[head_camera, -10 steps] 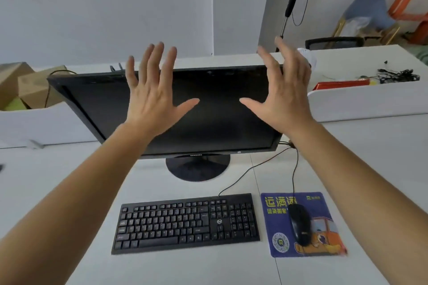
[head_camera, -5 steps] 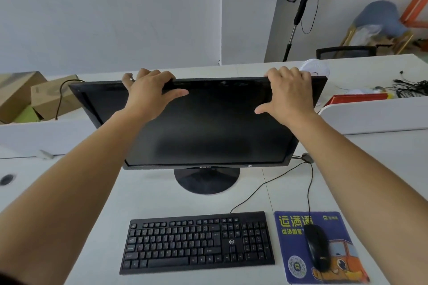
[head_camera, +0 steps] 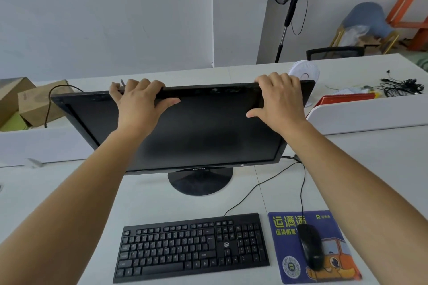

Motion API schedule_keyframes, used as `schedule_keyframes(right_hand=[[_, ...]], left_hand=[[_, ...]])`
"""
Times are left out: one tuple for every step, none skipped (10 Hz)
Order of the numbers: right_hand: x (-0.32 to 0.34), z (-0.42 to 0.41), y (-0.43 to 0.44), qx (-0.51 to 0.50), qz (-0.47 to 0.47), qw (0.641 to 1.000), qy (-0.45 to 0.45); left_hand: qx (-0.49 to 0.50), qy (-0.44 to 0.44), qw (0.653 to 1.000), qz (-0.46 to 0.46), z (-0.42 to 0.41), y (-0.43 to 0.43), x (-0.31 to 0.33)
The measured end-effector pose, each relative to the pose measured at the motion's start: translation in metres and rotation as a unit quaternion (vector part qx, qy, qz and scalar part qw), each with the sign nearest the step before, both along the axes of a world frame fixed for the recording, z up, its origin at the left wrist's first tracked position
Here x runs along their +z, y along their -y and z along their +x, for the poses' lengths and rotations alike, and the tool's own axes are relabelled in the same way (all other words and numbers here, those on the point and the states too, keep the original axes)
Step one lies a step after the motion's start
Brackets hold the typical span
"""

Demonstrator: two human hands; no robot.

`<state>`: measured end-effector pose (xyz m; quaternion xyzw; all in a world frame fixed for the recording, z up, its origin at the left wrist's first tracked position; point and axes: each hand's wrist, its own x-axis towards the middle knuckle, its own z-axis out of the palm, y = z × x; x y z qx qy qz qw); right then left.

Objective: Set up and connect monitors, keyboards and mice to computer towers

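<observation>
A second ago both hands hung spread in the air before the screen; now they grasp the top edge of the monitor - so, as I judge it, reaching is done and tilting or shifting the screen comes next. The left hand and right hand each curl their fingers over the back of that edge, thumb on the front. The monitor stands on its round foot toward the back edge of the desk, behind the keyboard and mouse near the front edge.
</observation>
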<state>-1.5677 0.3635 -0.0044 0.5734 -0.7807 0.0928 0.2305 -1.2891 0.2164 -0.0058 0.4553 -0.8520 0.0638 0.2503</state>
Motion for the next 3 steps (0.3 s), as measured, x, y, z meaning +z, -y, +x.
schedule_keyframes(right_hand=[[0.0027, 0.0035, -0.0038, 0.0, -0.002, 1.0, -0.003], [0.0039, 0.0059, -0.0052, 0.003, 0.009, 1.0, 0.0], [0.0095, 0.01, -0.0064, 0.003, 0.036, 0.999, 0.002]], left_hand=[[0.003, -0.001, 1.0, -0.005, 0.0017, -0.0041, -0.0011], [0.005, -0.003, 1.0, 0.01, 0.005, -0.0061, 0.0004], [0.013, 0.002, 1.0, 0.022, 0.0069, -0.0079, 0.0024]])
